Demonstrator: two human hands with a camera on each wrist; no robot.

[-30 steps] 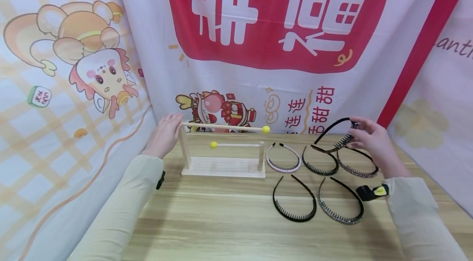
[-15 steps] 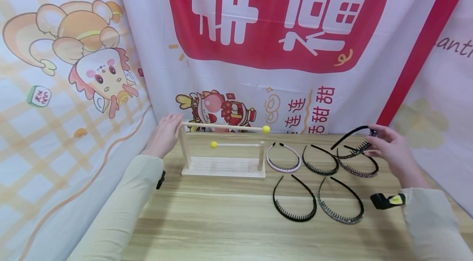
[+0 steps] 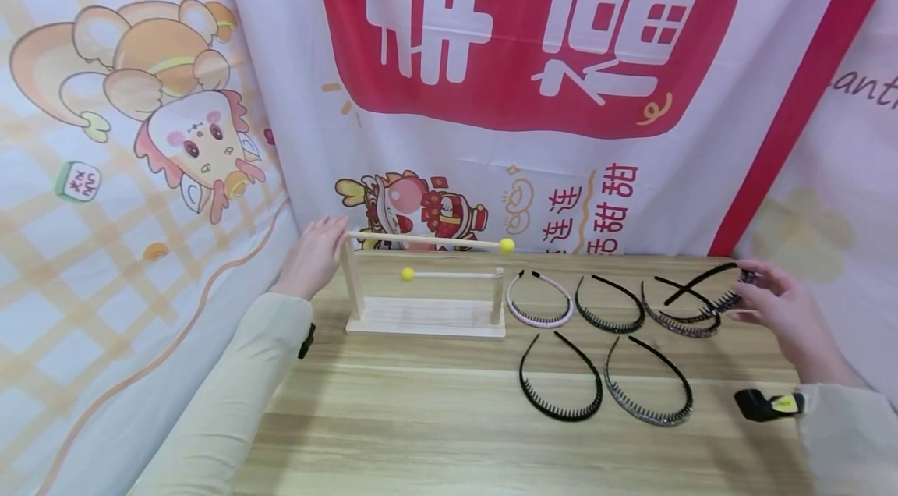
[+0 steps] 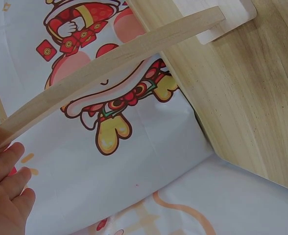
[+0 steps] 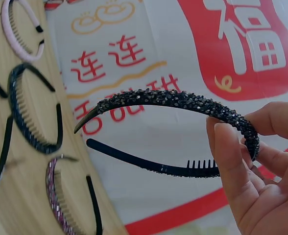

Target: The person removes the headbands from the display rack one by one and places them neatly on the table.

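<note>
My right hand (image 3: 789, 313) pinches a black headband (image 5: 176, 100) by its curved middle. Dark glittering stones cover its outside, and comb teeth line the inside. It is held in the air at the far right, its ends pointing left, partly in front of a purplish glittery headband (image 3: 684, 331) on the table. On the left, my left hand (image 3: 313, 256) grips the top of the tall post of a wooden rack (image 3: 428, 328). Two rods with yellow ball ends, one high and one low, extend from the rack's posts; no headband hangs on them.
Right of the rack lie a pink headband (image 3: 540, 320) and a dark one (image 3: 609, 326). Nearer the front are a plain black headband (image 3: 561, 413) and a silvery one (image 3: 652, 416). A printed cloth (image 3: 456, 129) hangs behind the wooden table (image 3: 393, 418).
The right hand has moved right and somewhat down with the black headband, from above the back row to the far right. The left hand stays on the rack's post.
</note>
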